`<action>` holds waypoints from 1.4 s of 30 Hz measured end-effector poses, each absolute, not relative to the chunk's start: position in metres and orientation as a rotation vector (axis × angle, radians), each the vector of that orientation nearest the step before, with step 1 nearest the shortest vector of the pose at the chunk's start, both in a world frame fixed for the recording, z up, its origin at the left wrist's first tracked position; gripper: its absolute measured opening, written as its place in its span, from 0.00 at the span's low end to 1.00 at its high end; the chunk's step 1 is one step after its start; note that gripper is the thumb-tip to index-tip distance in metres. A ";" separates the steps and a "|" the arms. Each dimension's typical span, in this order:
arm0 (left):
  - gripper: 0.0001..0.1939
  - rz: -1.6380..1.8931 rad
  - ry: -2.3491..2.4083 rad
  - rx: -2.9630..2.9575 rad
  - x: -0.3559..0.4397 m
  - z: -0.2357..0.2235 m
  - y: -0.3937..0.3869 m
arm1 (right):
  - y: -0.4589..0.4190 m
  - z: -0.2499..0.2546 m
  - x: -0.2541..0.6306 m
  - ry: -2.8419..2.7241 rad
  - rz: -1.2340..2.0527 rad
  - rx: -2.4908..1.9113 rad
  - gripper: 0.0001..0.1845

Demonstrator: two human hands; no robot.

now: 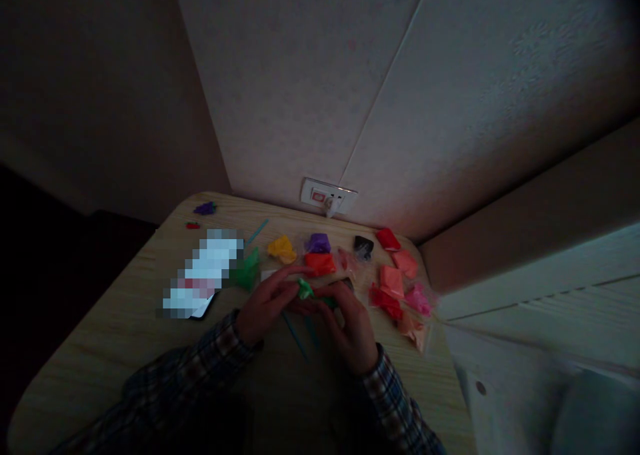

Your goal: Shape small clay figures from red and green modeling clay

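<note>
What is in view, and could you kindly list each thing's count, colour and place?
Table: 1, light wood, beneath the items
Phone: 1, pale pixelated screen, table's left
Grape-like piece: 1, purple and green, far left
Small piece: 1, red and green, just nearer
Middle packets: 6, green, yellow, purple, orange, black, pale pink, right of phone
Right-side packets: 6, two red, two coral, pink, peach, table's right
Sticks: 3, blue, one by phone, two front centre
Partly covered items: 2, one white, one dark, centre
Socket: 1, white and red, wall behind
Plug: 1, white, in socket
Green piece: 1, green, held, centre
Sleeves: 2, plaid, near edge
Left hand: 1, bare, centre
Right hand: 1, bare, centre right
</note>
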State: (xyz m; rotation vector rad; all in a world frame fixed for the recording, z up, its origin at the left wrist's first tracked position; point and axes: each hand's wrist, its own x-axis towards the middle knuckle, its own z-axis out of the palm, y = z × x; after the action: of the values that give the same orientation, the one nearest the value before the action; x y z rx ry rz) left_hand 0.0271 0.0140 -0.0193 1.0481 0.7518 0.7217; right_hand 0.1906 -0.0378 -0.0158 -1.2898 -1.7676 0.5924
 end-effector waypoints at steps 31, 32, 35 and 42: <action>0.13 0.732 0.586 0.743 0.025 -0.016 0.015 | -0.033 -0.037 0.195 -1.913 0.382 -1.490 0.21; 0.13 0.734 0.581 0.730 0.025 -0.016 0.015 | -0.032 -0.039 0.194 -1.943 0.344 -1.535 0.20; 0.13 0.734 0.581 0.707 0.025 -0.017 0.016 | -0.032 -0.042 0.193 -1.979 0.204 -1.654 0.17; 0.18 0.755 0.679 0.725 0.026 -0.017 0.017 | -0.032 -0.045 0.188 -2.072 0.129 -1.689 0.25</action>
State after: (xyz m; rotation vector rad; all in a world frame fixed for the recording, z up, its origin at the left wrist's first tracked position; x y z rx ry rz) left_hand 0.0255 0.0172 -0.0172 0.7250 0.6787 0.7554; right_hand 0.1884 -0.0318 -0.0450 -1.6886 -2.0719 0.1294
